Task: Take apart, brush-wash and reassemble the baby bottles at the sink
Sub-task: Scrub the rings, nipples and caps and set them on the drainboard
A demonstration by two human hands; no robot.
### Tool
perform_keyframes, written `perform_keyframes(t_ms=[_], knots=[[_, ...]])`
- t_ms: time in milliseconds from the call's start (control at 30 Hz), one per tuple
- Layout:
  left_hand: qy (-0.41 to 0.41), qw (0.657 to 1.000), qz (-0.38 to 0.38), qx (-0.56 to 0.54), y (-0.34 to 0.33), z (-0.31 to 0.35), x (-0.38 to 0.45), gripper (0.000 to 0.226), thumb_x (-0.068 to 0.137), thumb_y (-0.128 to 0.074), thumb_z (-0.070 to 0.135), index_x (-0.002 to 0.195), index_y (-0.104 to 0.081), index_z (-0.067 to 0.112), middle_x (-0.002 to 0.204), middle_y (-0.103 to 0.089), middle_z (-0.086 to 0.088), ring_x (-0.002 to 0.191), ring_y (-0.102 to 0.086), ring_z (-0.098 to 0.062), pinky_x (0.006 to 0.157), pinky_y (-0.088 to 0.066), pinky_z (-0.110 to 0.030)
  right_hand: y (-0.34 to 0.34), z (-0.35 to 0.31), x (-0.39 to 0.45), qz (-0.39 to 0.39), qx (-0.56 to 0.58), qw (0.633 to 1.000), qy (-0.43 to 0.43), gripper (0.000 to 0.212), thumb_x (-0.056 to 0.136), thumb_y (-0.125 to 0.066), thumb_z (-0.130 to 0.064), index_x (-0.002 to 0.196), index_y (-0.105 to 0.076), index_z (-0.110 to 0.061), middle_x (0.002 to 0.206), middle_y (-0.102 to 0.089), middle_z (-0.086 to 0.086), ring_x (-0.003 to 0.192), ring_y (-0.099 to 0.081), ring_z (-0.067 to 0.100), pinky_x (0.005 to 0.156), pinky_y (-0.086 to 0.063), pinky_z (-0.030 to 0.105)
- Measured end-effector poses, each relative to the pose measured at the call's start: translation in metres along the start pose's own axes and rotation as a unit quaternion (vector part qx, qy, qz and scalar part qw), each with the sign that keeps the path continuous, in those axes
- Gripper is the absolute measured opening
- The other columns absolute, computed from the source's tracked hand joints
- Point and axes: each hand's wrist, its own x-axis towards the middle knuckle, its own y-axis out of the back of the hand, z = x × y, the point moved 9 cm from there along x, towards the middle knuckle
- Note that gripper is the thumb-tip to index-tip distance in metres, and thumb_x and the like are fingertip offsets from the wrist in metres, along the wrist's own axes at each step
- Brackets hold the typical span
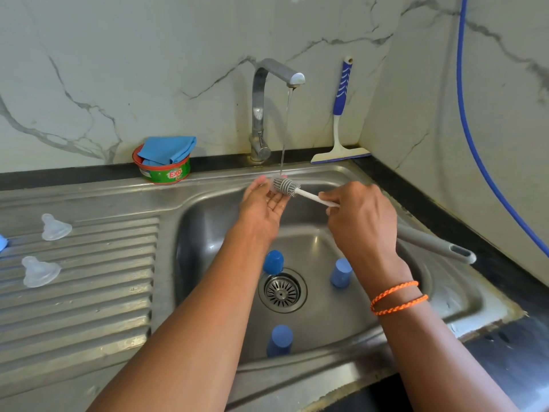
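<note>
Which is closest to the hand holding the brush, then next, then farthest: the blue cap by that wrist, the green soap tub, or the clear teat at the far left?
From the right hand:
1. Blue cap, just below it in the sink.
2. Green soap tub, back ledge, left of the tap.
3. Clear teat, far left on the drainboard.

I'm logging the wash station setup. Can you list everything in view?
Caps: three, blue, in the sink basin.
Teats: two, clear, on the drainboard.
Bottle brush: one, grey and white, under the water.
Tap: one, steel, running.
Tub: one, green and red, behind the sink, blue cloth on top.
Squeegee: one, blue and white, against the wall.
Hose: one, blue, on the wall.
Sink: one, steel.
Left hand: open beside the bristles.
Right hand: grip on the brush handle.
</note>
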Motion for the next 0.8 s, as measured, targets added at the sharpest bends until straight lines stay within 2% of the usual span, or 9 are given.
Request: perform_keyframes(t_ms=[100,233,367,467,533,600,667,800], knots=[[0.008,1.0,-0.004,0.006,-0.001,-0.006,-0.001,0.026,0.105,-0.058,0.012,0.131,-0.062,0.01,0.118,-0.075,-0.019,0.108,-0.074,-0.03,0.081,-0.064,-0.037,0.002,-0.003,-0.001,0.002,-0.014,1.0,0.002,0.039,0.095,-0.066,-0.013,0.129,-0.075,-0.03,0.11,-0.07,0.011,0.097,-0.065,0.036,0.07,-0.035,0.033],[0.013,0.999,0.036,0.006,0.007,-0.008,0.001,0.031,0.103,-0.062,0.013,0.131,-0.063,-0.001,0.114,-0.074,-0.019,0.1,-0.074,-0.027,0.072,-0.065,-0.034,-0.007,-0.005,-0.002,-0.033,-0.01,0.999,-0.002,0.029,0.098,-0.064,-0.016,0.124,-0.075,-0.024,0.106,-0.066,0.011,0.092,-0.063,0.036,0.07,-0.037,0.034],[0.009,0.999,0.049,0.014,0.011,-0.005,0.004,0.029,0.104,-0.06,0.009,0.131,-0.063,-0.002,0.117,-0.072,-0.021,0.095,-0.073,-0.026,0.087,-0.061,-0.036,-0.033,0.005,0.0,-0.1,0.043,0.994,-0.032,0.017,0.102,-0.059,-0.021,0.105,-0.074,-0.014,0.094,-0.064,0.011,0.08,-0.057,0.033,0.068,-0.045,0.037],[0.005,0.998,0.051,0.021,0.012,-0.005,0.004,0.027,0.105,-0.057,0.007,0.131,-0.064,0.0,0.118,-0.072,-0.02,0.091,-0.073,-0.023,0.086,-0.06,-0.035,-0.054,0.015,0.0,-0.182,0.177,0.964,-0.083,0.022,0.101,-0.054,-0.012,0.092,-0.074,-0.013,0.085,-0.073,0.01,0.068,-0.064,0.025,0.061,-0.053,0.034],[-0.001,0.999,0.05,0.016,0.012,-0.002,0.004,0.027,0.104,-0.058,0.006,0.13,-0.064,0.001,0.114,-0.074,-0.02,0.093,-0.075,-0.024,0.081,-0.063,-0.034,-0.063,0.018,-0.004,-0.234,0.254,0.931,-0.12,0.027,0.103,-0.048,-0.007,0.092,-0.073,-0.008,0.074,-0.071,0.009,0.054,-0.056,0.019,0.05,-0.046,0.028],[-0.01,0.999,0.039,0.018,0.011,0.003,0.006,0.027,0.101,-0.061,0.004,0.127,-0.063,0.002,0.111,-0.076,-0.019,0.101,-0.076,-0.026,0.088,-0.063,-0.038,-0.066,0.017,-0.006,-0.26,0.264,0.922,-0.114,0.029,0.106,-0.048,-0.008,0.093,-0.073,-0.006,0.069,-0.067,0.009,0.05,-0.051,0.017,0.046,-0.042,0.025],[-0.021,0.999,0.03,0.033,0.01,0.009,0.006,0.028,0.1,-0.063,0.004,0.127,-0.062,0.003,0.11,-0.077,-0.018,0.106,-0.076,-0.028,0.095,-0.061,-0.041,-0.064,0.019,-0.002,-0.24,0.227,0.94,-0.091,0.027,0.104,-0.053,-0.01,0.09,-0.076,-0.012,0.066,-0.069,0.006,0.05,-0.054,0.015,0.048,-0.044,0.025],[-0.033,0.997,0.045,0.052,0.016,0.014,0.007,0.024,0.099,-0.066,0.005,0.123,-0.067,0.002,0.104,-0.079,-0.017,0.097,-0.078,-0.026,0.089,-0.063,-0.043,-0.045,0.012,0.001,-0.129,0.137,0.981,-0.04,0.01,0.096,-0.072,-0.021,0.091,-0.08,-0.024,0.079,-0.073,0.004,0.074,-0.067,0.021,0.069,-0.058,0.038]])
